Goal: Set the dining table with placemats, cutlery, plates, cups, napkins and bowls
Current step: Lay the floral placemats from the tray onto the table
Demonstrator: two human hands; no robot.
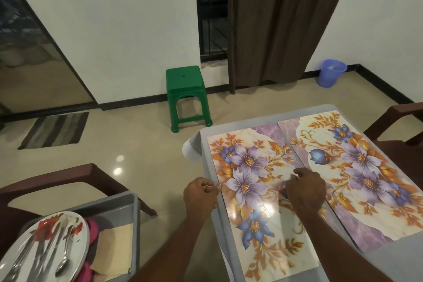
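Note:
Two flowered placemats lie side by side on the grey table (270, 113). My left hand (199, 196) pinches the left edge of the near placemat (249, 181). Over that mat's right edge my right hand (305, 190) rests with curled fingers, close to the seam with the far placemat (357, 167). At the lower left, a grey tub (128, 210) holds a white plate (75, 233) with a red flower print. Several pieces of cutlery (60, 265) lie on that plate. Pink bowls (92, 231) and beige napkins (114, 249) sit under and beside it.
A brown chair (75, 177) carries the tub on my left. Another brown chair (398, 121) stands at the table's far right. On the floor beyond are a green stool (186, 94), a blue bin (332, 72) and a striped mat (55, 129).

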